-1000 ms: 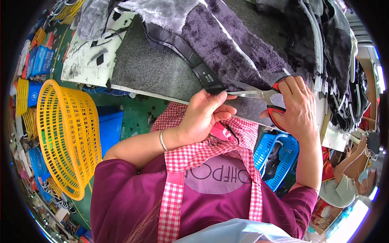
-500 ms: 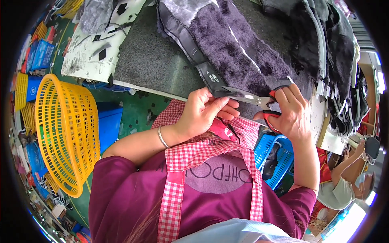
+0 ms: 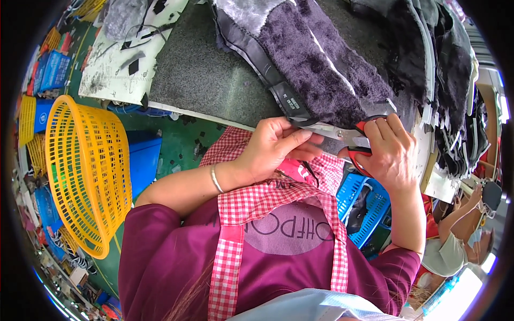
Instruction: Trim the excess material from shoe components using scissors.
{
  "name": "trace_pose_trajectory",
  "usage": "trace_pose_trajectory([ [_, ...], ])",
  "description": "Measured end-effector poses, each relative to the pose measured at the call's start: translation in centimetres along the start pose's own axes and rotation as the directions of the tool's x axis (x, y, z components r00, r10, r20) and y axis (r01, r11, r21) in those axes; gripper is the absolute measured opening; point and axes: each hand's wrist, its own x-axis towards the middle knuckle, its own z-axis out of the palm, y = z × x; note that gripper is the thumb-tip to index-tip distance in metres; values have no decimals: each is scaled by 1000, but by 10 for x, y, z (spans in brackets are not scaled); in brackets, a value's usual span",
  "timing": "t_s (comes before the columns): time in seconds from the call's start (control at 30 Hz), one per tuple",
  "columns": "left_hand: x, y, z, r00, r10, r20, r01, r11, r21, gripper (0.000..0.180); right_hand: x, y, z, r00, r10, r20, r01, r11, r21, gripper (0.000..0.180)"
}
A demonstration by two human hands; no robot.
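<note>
A dark purple-grey fur piece [image 3: 316, 64] with a lighter grey fur part lies on the worktable, its near end at the front edge. Along its left side runs a smooth black strip [image 3: 276, 85] with small white print. At the strip's near end my left hand [image 3: 273, 147] is closed, thumb and fingers pinching the black material. My right hand [image 3: 393, 155] grips a pair of scissors [image 3: 339, 134] with red and black handles. Their blades point left and lie across the strip's end, close to my left fingertips. The blade tips are partly hidden there.
More dark fur pieces with pale edges [image 3: 455, 91] hang over the table's right side. A white board with black scraps [image 3: 118, 69] lies at the left. A yellow basket [image 3: 88, 176] stands on the floor at left, and a blue basket [image 3: 369, 206] below the table. Another person [image 3: 450, 251] is at far right.
The fur piece and its strip have shifted slightly right and nearer. The scissor blades have come closer together at the strip's end, and my right hand has closed further on the handles.
</note>
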Motion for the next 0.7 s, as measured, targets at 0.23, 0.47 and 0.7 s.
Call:
trace_pose_trajectory([
  [0.23,5,47,-12,721,571,392,-502,41,864,25,-17,2,11,998,52,25,-52,999,3,48],
  [0.47,58,64,-16,515,302,803,-785,-211,583,15,-34,5,18,993,116,37,-117,993,32,52],
  [0.7,100,73,15,516,-55,855,-847,-179,500,14,-54,17,20,966,245,83,-255,954,155,55],
])
